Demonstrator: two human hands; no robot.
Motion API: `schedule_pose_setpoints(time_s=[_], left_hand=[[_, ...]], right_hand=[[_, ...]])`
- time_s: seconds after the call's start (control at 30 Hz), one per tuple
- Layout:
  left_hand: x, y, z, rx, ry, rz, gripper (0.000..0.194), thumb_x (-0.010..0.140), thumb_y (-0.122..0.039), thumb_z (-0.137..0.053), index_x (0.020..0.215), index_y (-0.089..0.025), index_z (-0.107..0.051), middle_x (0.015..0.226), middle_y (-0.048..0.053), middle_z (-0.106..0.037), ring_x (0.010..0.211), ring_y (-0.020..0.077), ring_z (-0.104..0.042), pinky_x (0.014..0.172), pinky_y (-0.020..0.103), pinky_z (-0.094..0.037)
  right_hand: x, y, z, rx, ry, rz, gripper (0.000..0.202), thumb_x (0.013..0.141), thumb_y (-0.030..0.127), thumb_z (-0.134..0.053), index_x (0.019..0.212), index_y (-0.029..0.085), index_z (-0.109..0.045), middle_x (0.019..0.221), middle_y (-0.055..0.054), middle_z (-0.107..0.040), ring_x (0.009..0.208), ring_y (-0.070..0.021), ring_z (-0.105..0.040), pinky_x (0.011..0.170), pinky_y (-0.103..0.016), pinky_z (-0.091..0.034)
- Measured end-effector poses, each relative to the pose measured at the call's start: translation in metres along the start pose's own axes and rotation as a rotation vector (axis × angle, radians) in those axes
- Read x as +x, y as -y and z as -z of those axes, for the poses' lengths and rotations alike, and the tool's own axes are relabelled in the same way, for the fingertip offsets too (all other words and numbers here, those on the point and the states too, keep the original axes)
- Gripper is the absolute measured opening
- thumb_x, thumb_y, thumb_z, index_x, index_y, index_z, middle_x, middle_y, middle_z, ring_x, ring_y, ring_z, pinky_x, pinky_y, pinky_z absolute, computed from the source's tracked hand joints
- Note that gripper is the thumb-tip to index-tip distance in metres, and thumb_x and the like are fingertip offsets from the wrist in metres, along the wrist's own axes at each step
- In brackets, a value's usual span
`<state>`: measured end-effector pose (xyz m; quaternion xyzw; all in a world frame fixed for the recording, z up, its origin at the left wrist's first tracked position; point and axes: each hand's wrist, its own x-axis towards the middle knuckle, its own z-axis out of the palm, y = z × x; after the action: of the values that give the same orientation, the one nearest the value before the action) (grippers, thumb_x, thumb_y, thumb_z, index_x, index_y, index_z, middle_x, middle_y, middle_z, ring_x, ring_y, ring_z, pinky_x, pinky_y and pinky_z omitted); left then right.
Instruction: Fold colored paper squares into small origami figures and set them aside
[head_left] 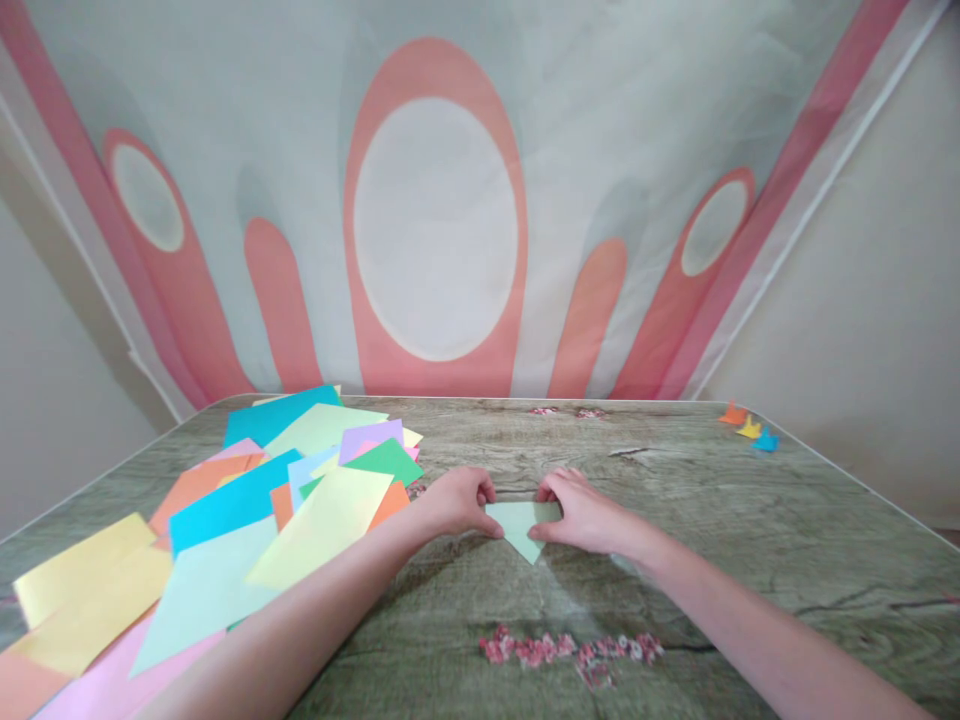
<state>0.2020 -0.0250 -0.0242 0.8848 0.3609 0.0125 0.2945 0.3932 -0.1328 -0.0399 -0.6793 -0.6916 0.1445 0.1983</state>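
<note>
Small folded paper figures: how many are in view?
3, near the far right corner of the wood-patterned table: the orange paper figure farthest, the yellow paper figure next, the blue paper figure nearest.

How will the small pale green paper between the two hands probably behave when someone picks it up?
The pale green paper looks thin and small, so it is probably very light. Its pointed shape suggests folds, which may make it stiffer than one sheet. Its flat form makes rolling unlikely.
</note>
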Motion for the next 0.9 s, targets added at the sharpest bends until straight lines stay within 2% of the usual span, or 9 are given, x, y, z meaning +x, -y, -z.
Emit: schedule_pose_setpoints(time_s=[0.23, 0.4, 0.5, 0.6, 0.73, 0.83, 0.9], left_hand=[[0.002, 0.003, -0.006, -0.043, -0.016, -0.068, 0.044, 0.046, -0.037, -0.076, 0.083, -0.018, -0.060, 0.078, -0.002, -0.059, 0.070, 0.0151, -0.054, 0.057, 0.021, -0.037], [0.001, 0.003, -0.008, -0.088, -0.034, -0.083, 0.047, 0.047, -0.033, -0.075, 0.087, -0.018, -0.056, 0.076, -0.002, -0.058, 0.068, 0.0143, -0.053, 0.056, 0.021, -0.037], [0.001, 0.002, -0.008, -0.163, -0.004, -0.095, 0.050, 0.050, -0.030, -0.073, 0.094, -0.017, -0.054, 0.071, -0.004, -0.057, 0.063, 0.0125, -0.053, 0.054, 0.020, -0.037], [0.001, 0.000, -0.007, -0.137, 0.005, -0.132, 0.042, 0.053, -0.032, -0.073, 0.089, -0.018, -0.059, 0.068, -0.004, -0.055, 0.062, 0.0120, -0.051, 0.053, 0.019, -0.035], [0.001, -0.008, -0.003, -0.112, -0.119, -0.223, 0.022, 0.063, -0.036, -0.069, 0.073, -0.017, -0.064, 0.070, -0.002, -0.056, 0.066, 0.0126, -0.052, 0.059, 0.020, -0.037], [0.000, -0.013, 0.000, -0.130, -0.287, -0.276, 0.011, 0.071, -0.028, -0.063, 0.071, -0.017, -0.066, 0.075, 0.000, -0.058, 0.074, 0.0138, -0.054, 0.069, 0.022, -0.040], [0.000, -0.014, 0.000, -0.114, -0.379, -0.301, 0.009, 0.074, -0.024, -0.061, 0.073, -0.018, -0.067, 0.080, 0.002, -0.059, 0.079, 0.0151, -0.054, 0.075, 0.024, -0.041]], right_hand=[[-0.005, 0.004, 0.000, -0.004, -0.005, -0.062, 0.034, 0.055, 0.038, -0.075, 0.075, 0.020, -0.053, 0.076, -0.003, -0.056, 0.074, -0.0195, -0.050, 0.061, -0.028, -0.038], [-0.005, 0.002, -0.004, 0.107, 0.010, -0.128, 0.044, 0.054, 0.034, -0.076, 0.089, 0.021, -0.053, 0.076, 0.000, -0.060, 0.064, -0.0155, -0.052, 0.053, -0.024, -0.034], [-0.003, -0.001, -0.003, 0.132, 0.052, -0.076, 0.031, 0.058, 0.032, -0.073, 0.082, 0.020, -0.058, 0.070, 0.002, -0.059, 0.061, -0.0140, -0.052, 0.051, -0.022, -0.031], [-0.001, -0.002, 0.002, 0.128, 0.071, -0.016, 0.017, 0.062, 0.032, -0.069, 0.067, 0.019, -0.059, 0.063, 0.004, -0.056, 0.061, -0.0134, -0.051, 0.051, -0.022, -0.029], [0.001, 0.000, 0.010, 0.194, -0.048, 0.059, 0.012, 0.069, 0.030, -0.065, 0.068, 0.019, -0.061, 0.068, 0.002, -0.057, 0.065, -0.0140, -0.053, 0.057, -0.023, -0.035], [0.003, 0.000, 0.014, 0.200, -0.194, 0.163, 0.010, 0.077, 0.027, -0.058, 0.072, 0.019, -0.061, 0.074, 0.000, -0.059, 0.071, -0.0150, -0.055, 0.065, -0.026, -0.039], [0.003, -0.003, 0.013, 0.118, -0.305, 0.237, 0.010, 0.081, 0.025, -0.055, 0.077, 0.020, -0.063, 0.079, -0.003, -0.061, 0.077, -0.0168, -0.054, 0.072, -0.029, -0.039]])
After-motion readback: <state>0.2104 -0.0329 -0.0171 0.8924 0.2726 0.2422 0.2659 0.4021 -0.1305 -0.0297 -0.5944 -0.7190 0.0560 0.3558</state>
